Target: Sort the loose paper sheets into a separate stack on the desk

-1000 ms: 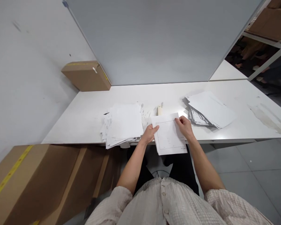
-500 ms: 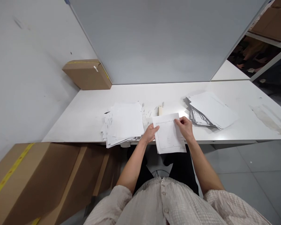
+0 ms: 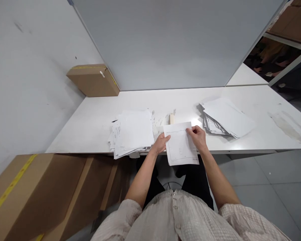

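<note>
Printed sheets of paper hang over the desk's front edge, held between both hands. My left hand grips their left edge, thumb on top and the fingers hidden beneath. At the upper right edge my right hand pinches the paper between thumb and fingers. How many sheets are in the hands I cannot tell. To the left lies a messy paper stack; another stack, fanned out, is to the right. Just beyond the held sheets is a small pale block.
The white desk backs onto a grey panel. A cardboard box sits at its far left corner. Large cardboard boxes stand on the floor at the left. Shelving is at the far right.
Almost nothing differs. The held paper and my right hand have shifted very slightly; both hands keep their grip, and the stacks are unmoved.
</note>
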Demonstrator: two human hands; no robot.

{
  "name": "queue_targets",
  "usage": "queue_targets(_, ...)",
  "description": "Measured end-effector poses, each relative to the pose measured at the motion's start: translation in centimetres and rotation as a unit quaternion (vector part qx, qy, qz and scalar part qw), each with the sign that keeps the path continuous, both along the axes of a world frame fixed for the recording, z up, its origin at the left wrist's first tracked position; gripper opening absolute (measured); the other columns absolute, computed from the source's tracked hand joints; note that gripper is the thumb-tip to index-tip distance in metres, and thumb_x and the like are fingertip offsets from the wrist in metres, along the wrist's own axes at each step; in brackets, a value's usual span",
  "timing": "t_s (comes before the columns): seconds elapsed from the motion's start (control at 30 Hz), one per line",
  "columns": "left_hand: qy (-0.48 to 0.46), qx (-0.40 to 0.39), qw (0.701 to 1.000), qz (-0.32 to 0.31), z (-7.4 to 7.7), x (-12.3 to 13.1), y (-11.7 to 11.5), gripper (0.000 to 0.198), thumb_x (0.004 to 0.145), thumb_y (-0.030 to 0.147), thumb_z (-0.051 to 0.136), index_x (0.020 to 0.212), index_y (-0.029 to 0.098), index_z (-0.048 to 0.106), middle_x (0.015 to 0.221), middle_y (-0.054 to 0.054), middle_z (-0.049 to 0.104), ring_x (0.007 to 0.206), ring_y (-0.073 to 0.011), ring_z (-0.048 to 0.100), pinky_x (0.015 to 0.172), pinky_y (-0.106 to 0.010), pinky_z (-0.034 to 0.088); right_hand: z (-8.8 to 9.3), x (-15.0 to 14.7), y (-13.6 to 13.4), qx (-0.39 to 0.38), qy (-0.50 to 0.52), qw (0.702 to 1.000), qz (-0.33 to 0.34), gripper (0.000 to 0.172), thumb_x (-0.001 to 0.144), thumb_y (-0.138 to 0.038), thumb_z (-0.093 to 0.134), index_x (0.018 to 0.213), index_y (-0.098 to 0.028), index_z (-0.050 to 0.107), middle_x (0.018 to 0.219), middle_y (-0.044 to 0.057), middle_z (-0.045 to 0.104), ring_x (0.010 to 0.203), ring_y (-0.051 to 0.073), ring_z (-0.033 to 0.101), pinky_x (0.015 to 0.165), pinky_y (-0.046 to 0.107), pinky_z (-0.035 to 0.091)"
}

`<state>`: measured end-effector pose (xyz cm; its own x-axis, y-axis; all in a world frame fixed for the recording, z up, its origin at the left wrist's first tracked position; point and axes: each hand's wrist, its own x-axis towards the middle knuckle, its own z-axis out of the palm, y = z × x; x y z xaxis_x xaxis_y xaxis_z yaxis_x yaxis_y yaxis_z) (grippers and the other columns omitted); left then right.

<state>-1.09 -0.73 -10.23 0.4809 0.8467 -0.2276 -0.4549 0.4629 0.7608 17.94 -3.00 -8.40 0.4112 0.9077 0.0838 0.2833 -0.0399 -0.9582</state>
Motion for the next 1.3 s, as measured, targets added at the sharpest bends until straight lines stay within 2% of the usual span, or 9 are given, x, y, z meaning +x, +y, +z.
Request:
queue_targets(0.2, -0.004, -0.005, 1.0, -0.002, 0.0, 0.0, -0.1, 0.042, 0.059, 0.032, 0.08, 0.093, 0.01, 0.067, 0.098, -0.014, 0.07, 0.106, -0.031, 0.059, 0.096, -0.045, 0.042, -0.1, -0.1, 0.0, 0.011, 0.015, 1.0, -0.024, 0.026, 0.068, -0.039, 0.066, 0.075, -0.02, 0.05, 0.066, -0.004, 0.047, 0.058, 0.011, 0.041, 0.056, 0.025, 0.037)
queue_targets(0.37, -0.003, -0.008, 1.0, -0.009, 0.2, -0.1, -0.1, 0.042, 0.061, 0.032, 0.079, 0.094, 0.01, 0.067, 0.1, -0.014, 0.07, 0.106, -0.0307, 0.059, 0.096, -0.044, 0.042, 0.3, 0.4, -0.8, 0.01, 0.045, 0.999, 0.022, 0.055, 0.069, -0.039, 0.066, 0.12, -0.026, 0.05, 0.095, 0.003, 0.056, 0.065, 0.011, 0.05, 0.064, 0.029, 0.046)
queue_targets(0.53, 0.008, 0.009, 0.999, -0.034, 0.0, -0.4, 0.0, 0.044, 0.063, 0.033, 0.077, 0.098, 0.01, 0.066, 0.098, -0.014, 0.07, 0.103, -0.0309, 0.061, 0.092, -0.044, 0.044, 0.4, 1.0, -3.0, -0.041, 0.086, 0.978, 0.185, 0.039, 0.071, -0.04, 0.067, 0.106, -0.025, 0.064, 0.115, 0.005, 0.06, 0.1, 0.021, 0.057, 0.082, 0.033, 0.048)
queue_targets(0.63, 0.039, 0.046, 0.996, -0.067, -0.4, -0.3, -0.2, 0.044, 0.067, 0.034, 0.073, 0.103, 0.01, 0.064, 0.099, -0.014, 0.07, 0.1, -0.0294, 0.062, 0.089, -0.044, 0.045, 0.4, 1.2, -4.4, -0.077, 0.063, 0.972, 0.214, 0.036, 0.073, -0.039, 0.066, 0.106, -0.024, 0.066, 0.121, 0.005, 0.059, 0.111, 0.024, 0.053, 0.089, 0.034, 0.046)
queue_targets(0.73, 0.095, 0.131, 0.987, 0.02, -0.9, 0.3, -0.2, 0.038, 0.073, 0.029, 0.066, 0.108, 0.014, 0.061, 0.101, -0.011, 0.068, 0.098, -0.0238, 0.062, 0.09, -0.042, 0.046, 0.4, 1.8, -5.1, -0.13, 0.058, 0.969, 0.203, 0.04, 0.072, -0.038, 0.065, 0.109, -0.022, 0.065, 0.121, 0.007, 0.06, 0.108, 0.024, 0.056, 0.088, 0.035, 0.047)
queue_targets(0.87, 0.266, 0.28, 0.891, 0.238, -1.1, 0.9, 0.7, 0.029, 0.08, 0.017, 0.048, 0.107, 0.018, 0.06, 0.106, -0.008, 0.064, 0.096, -0.0181, 0.06, 0.09, -0.037, 0.046, 0.8, 3.0, -4.8, -0.165, 0.051, 0.963, 0.207, 0.04, 0.071, -0.036, 0.067, 0.109, -0.023, 0.065, 0.123, 0.006, 0.06, 0.109, 0.023, 0.057, 0.09, 0.034, 0.046)
queue_targets(1.03, 0.423, 0.445, 0.759, 0.217, -1.1, 1.0, 2.7, 0.048, 0.076, 0.002, 0.034, 0.115, 0.018, 0.057, 0.116, -0.009, 0.056, 0.114, -0.0197, 0.049, 0.101, -0.039, 0.039, 1.1, 2.9, -3.3, -0.184, 0.093, 0.958, 0.2, 0.043, 0.069, -0.034, 0.068, 0.11, -0.022, 0.064, 0.121, 0.007, 0.061, 0.096, 0.019, 0.062, 0.079, 0.029, 0.05)
queue_targets(1.17, 0.463, 0.458, 0.736, 0.186, -1.6, 1.1, 3.2, 0.057, 0.073, -0.002, 0.031, 0.121, 0.017, 0.054, 0.117, -0.01, 0.054, 0.115, -0.0205, 0.047, 0.101, -0.039, 0.039, 1.4, 2.4, -2.4, -0.211, 0.122, 0.953, 0.181, 0.048, 0.068, -0.031, 0.068, 0.114, -0.018, 0.061, 0.103, 0.007, 0.067, 0.072, 0.014, 0.063, 0.063, 0.025, 0.05)
queue_targets(1.3, 0.467, 0.458, 0.739, 0.161, -1.6, 1.2, 3.0, 0.059, 0.072, -0.003, 0.031, 0.122, 0.017, 0.055, 0.118, -0.01, 0.052, 0.113, -0.0197, 0.048, 0.1, -0.036, 0.04, 1.7, 2.3, -2.2, -0.214, 0.133, 0.953, 0.166, 0.047, 0.067, -0.029, 0.069, 0.112, -0.017, 0.062, 0.096, 0.006, 0.068, 0.066, 0.012, 0.061, 0.058, 0.023, 0.048)
